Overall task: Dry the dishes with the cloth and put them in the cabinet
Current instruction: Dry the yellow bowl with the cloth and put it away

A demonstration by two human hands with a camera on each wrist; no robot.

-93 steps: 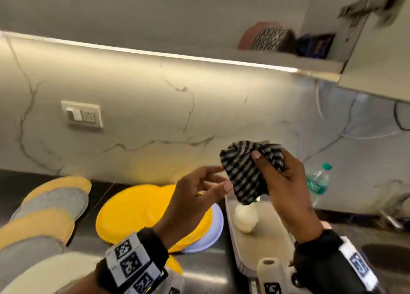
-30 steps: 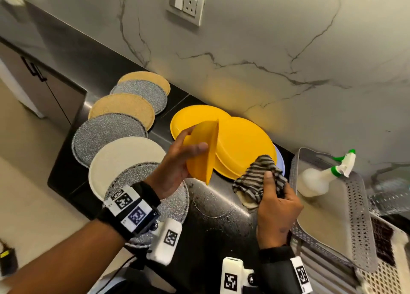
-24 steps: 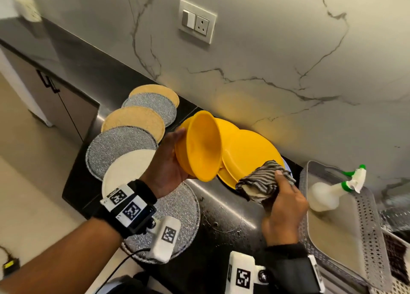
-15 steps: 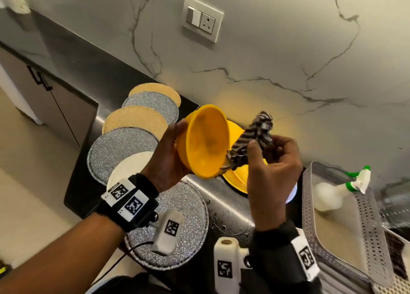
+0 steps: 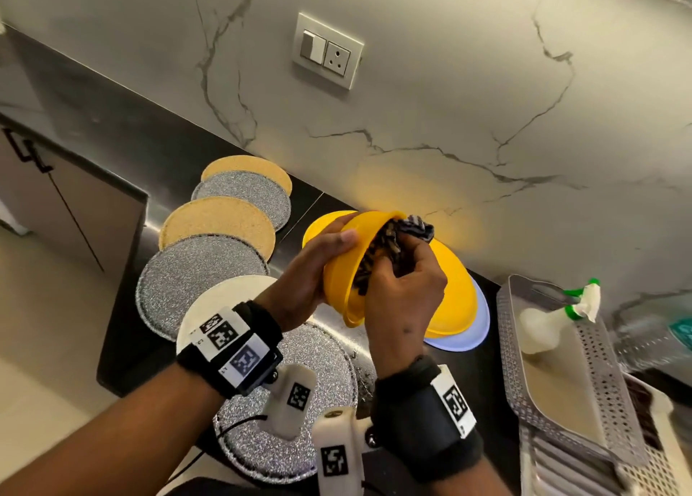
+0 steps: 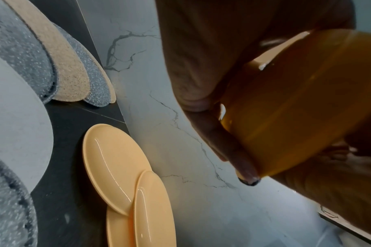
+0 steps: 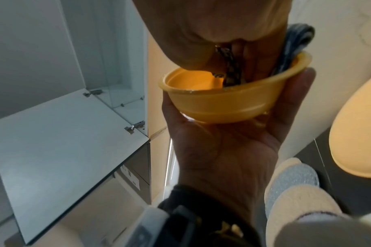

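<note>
Bowl (image 5: 342, 271), seen from the head, is tipping on its side in the left hand (image 5: 305, 282), mouth facing the right hand (image 5: 402, 297), which is pinching the cloth (image 5: 397, 239) bunched inside to wipe it. From the left wrist, fingers (image 6: 229, 143) are curling round the bowl's wall to steady it. From the right wrist, the left palm is cupping its base.

I see a dark tabletop (image 5: 123, 331) carrying overlapping round mats (image 5: 202, 278), stacked yellow plates (image 5: 455, 293) over a pale one, and a perforated tray (image 5: 606, 379) at right.
</note>
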